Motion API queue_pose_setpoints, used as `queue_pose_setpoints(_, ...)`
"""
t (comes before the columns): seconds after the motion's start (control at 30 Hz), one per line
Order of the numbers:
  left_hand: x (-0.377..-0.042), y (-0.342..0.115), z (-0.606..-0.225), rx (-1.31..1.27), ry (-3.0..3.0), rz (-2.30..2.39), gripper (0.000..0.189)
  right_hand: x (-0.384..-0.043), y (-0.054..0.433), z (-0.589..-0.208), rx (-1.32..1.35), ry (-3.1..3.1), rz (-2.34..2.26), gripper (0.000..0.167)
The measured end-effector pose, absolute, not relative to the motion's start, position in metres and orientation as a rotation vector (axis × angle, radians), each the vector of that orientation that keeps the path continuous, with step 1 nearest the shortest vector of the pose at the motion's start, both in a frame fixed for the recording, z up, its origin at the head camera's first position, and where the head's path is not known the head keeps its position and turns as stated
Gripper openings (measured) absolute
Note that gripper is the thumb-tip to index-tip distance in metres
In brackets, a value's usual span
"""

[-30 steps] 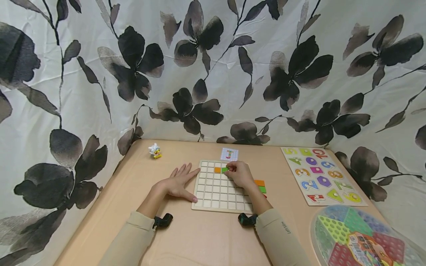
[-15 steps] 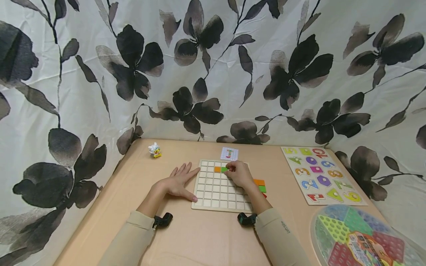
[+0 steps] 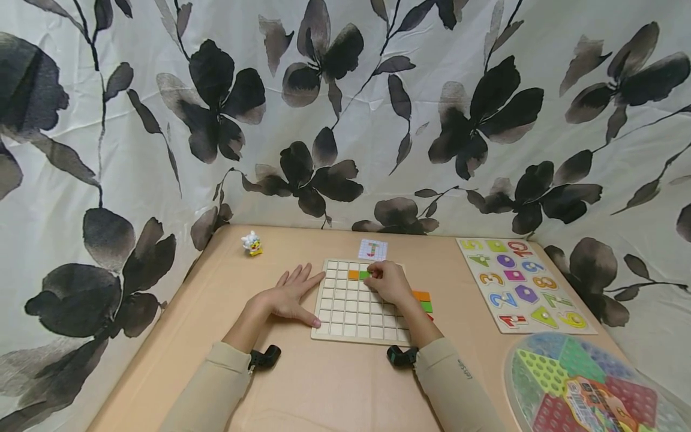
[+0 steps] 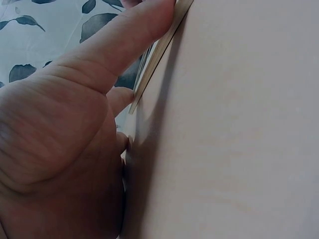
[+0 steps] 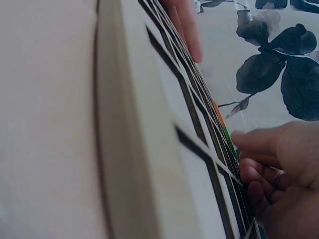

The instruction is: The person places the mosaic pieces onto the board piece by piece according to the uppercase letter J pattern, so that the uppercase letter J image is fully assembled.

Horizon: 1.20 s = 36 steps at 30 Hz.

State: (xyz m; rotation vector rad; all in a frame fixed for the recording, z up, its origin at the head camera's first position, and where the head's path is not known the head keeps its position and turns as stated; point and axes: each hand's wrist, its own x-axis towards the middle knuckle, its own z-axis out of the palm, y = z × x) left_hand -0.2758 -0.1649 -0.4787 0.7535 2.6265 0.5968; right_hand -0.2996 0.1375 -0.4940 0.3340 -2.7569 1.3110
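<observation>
A pale wooden grid board [image 3: 345, 312] lies on the table, with an orange square tile [image 3: 353, 275] and a green square tile [image 3: 364, 275] side by side in one of its upper rows. Curled fingers of my right hand [image 3: 390, 282] pinch at the green tile's right side; from the right wrist, the thumb [image 5: 254, 142] meets the green edge. My left hand [image 3: 288, 297] spreads its fingers along the board's left side. Its thumb [image 4: 134, 40] touches the board's edge [image 4: 162, 47] in the left wrist view. The right hand and forearm hide some cells.
Orange, green and red tiles [image 3: 421, 297] sit right of the board, partly behind the right forearm. A small pattern card [image 3: 372, 249] lies beyond it. A toy figure [image 3: 251, 244] stands back left; a number puzzle [image 3: 523, 288] and a clear round container [image 3: 588, 384] are at right.
The green tile sits flatter beside the orange one than a second ago, with the right fingers still at it. My left hand stays in place.
</observation>
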Motion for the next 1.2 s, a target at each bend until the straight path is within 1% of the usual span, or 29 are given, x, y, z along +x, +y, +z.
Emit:
queue_pose_setpoints(0.43,-0.277,-0.165,-0.479,0.740,2.620,0.583,0.126,-0.286,0.151,-0.465,0.500,-2.699,1.315,0.033)
queue_pose_setpoints(0.67,-0.276,-0.165,-0.478,0.737,2.614,0.602,0.125,-0.279,0.154,-0.452,0.589,-2.692,1.287,0.028)
queue_pose_setpoints(0.83,-0.276,-0.164,-0.477,0.747,2.620,0.597,0.125,-0.274,0.157,-0.443,0.640,-2.695,1.238,0.028)
queue_pose_setpoints(1.2,-0.275,-0.164,-0.478,0.741,2.625,0.597,0.125,-0.268,0.178,-0.428,0.611,-2.681,1.254,0.020)
